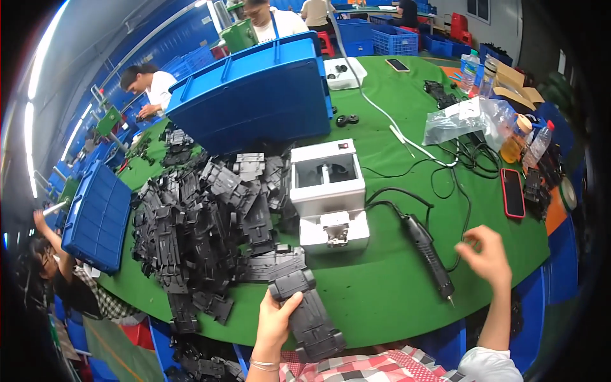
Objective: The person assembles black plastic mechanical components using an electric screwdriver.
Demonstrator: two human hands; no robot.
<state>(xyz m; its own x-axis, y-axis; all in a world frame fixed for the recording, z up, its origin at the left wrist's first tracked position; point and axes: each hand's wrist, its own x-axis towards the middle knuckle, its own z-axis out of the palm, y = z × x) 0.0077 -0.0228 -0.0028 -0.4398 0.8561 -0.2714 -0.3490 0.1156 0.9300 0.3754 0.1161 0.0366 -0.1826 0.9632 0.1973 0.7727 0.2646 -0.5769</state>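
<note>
My left hand (273,321) is closed on the near end of a black plastic toy car chassis (316,325), thumb on top. The chassis is tilted above the table's front edge. To the right, my right hand (487,254) hovers over the green table with loosely bent fingers and nothing visible in them. It is nearest to a black electric screwdriver (428,251), which lies on the cloth with its bit pointing toward me. A white screw feeder (328,194) stands left of the screwdriver. Beside the feeder is a large heap of black chassis (191,223).
A big blue crate (251,95) rises behind the heap; another blue crate (98,216) leans at the left edge. Cables, a plastic bag (471,121), bottles (515,140) and a red-edged phone (513,193) lie at right. Co-workers sit behind and at left.
</note>
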